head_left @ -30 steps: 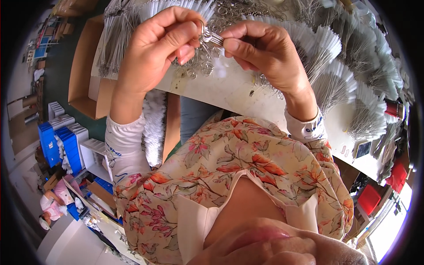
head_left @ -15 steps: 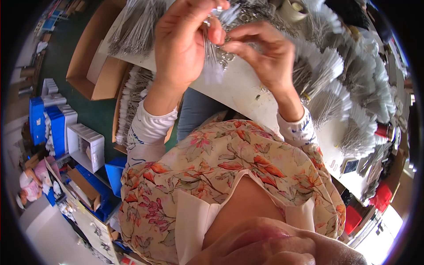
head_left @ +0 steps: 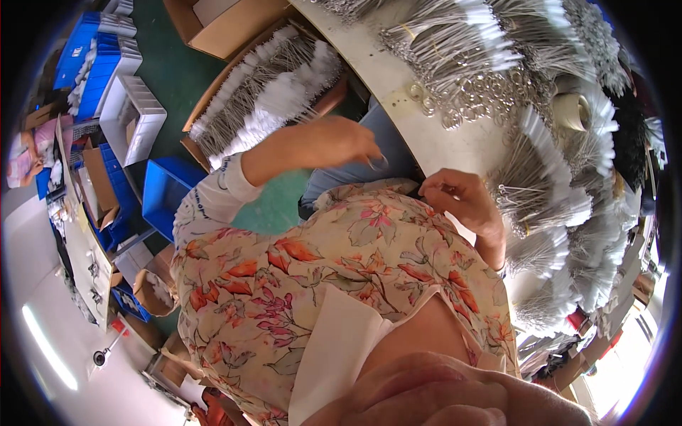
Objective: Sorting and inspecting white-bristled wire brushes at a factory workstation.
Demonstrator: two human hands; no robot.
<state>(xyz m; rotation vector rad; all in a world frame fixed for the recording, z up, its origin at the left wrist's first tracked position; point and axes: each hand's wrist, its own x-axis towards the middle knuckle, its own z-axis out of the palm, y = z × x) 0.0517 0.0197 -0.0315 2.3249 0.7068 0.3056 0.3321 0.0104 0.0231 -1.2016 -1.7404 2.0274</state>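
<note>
My left hand (head_left: pixel 339 144) reaches in from the left, between the carton and the table. Its fingers are pinched together, and a thin, shiny ring (head_left: pixel 379 163) shows at their tips. Beyond its wrist stands an open carton (head_left: pixel 201 154) full of thin wire-stemmed brushes (head_left: pixel 266 92) with white ends. By the near edge of the table (head_left: pixel 398 85), my right hand (head_left: pixel 465 204) is loosely curled in front of my chest. What its fingers hold, if anything, is hidden. A pile of metal rings (head_left: pixel 474 99) lies on the table beyond this hand.
Rubber-banded bundles of white-tipped wire brushes (head_left: pixel 543 192) cover the table's right side. A pale roll (head_left: pixel 570 111) stands among them. Blue bins (head_left: pixel 167 192) and a white crate (head_left: pixel 131 117) are at the left, with a person (head_left: pixel 32 157) farther off.
My hands have come down from above the table, apart from each other. The brushes that were in my left hand no longer show there. The view has turned, bringing more of the carton into sight.
</note>
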